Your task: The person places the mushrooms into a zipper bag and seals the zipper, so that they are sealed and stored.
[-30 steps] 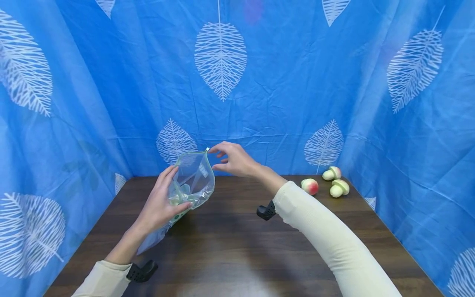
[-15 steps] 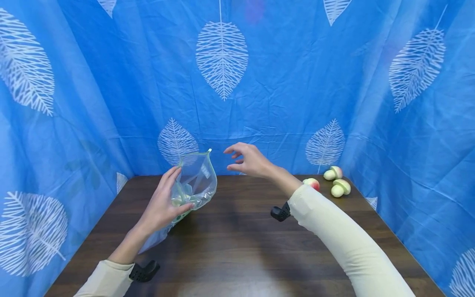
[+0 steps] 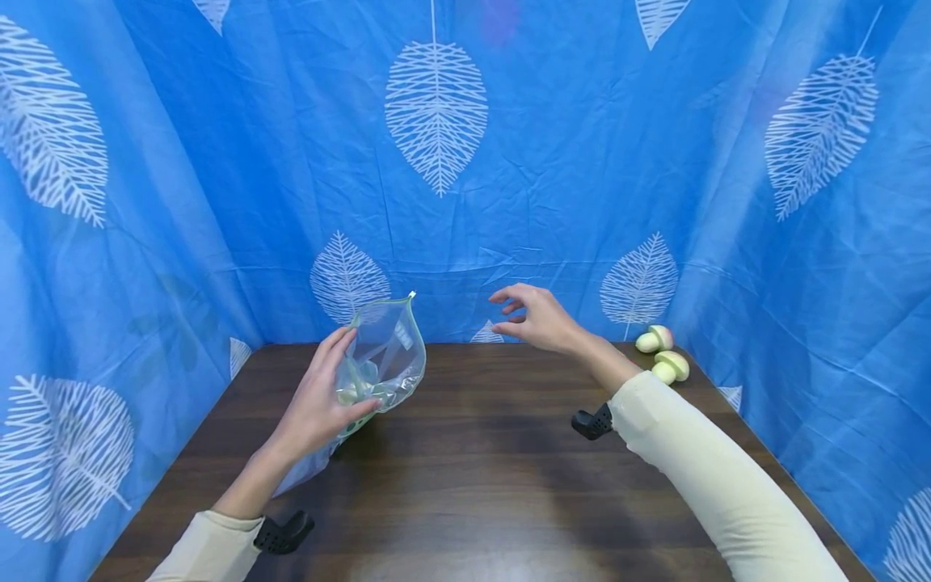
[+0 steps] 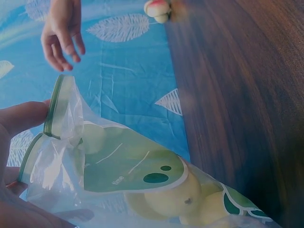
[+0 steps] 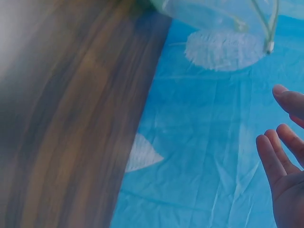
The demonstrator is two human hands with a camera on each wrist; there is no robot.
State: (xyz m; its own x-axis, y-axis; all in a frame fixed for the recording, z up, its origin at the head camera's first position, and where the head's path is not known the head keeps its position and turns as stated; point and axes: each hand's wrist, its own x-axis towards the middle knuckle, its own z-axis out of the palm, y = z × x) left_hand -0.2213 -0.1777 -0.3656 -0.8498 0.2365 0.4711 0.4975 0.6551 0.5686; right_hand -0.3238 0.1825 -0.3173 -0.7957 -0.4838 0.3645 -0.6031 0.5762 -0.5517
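A clear zip bag (image 3: pixel 389 352) with a green-edged mouth and green print stands tilted over the left part of the table, its mouth spread apart. My left hand (image 3: pixel 318 400) grips it at the mouth, thumb on the near rim and fingers on the left rim. Pale rounded pieces (image 4: pixel 175 194) show through the plastic in the left wrist view. My right hand (image 3: pixel 538 319) hangs in the air to the right of the bag, fingers loosely bent, holding nothing. Two mushrooms (image 3: pixel 671 367) (image 3: pixel 655 339) with pale stems lie at the far right corner.
The dark wooden table (image 3: pixel 465 485) ends at a blue leaf-patterned curtain (image 3: pixel 538 162) on the back and sides. My right forearm in its cream sleeve (image 3: pixel 720 477) crosses the right part of the table, just in front of the mushrooms.
My right hand has moved away from the bag's zip end toward the right. A third, red-tinged mushroom has gone out of sight behind the right arm. The left hand and bag stay nearly still.
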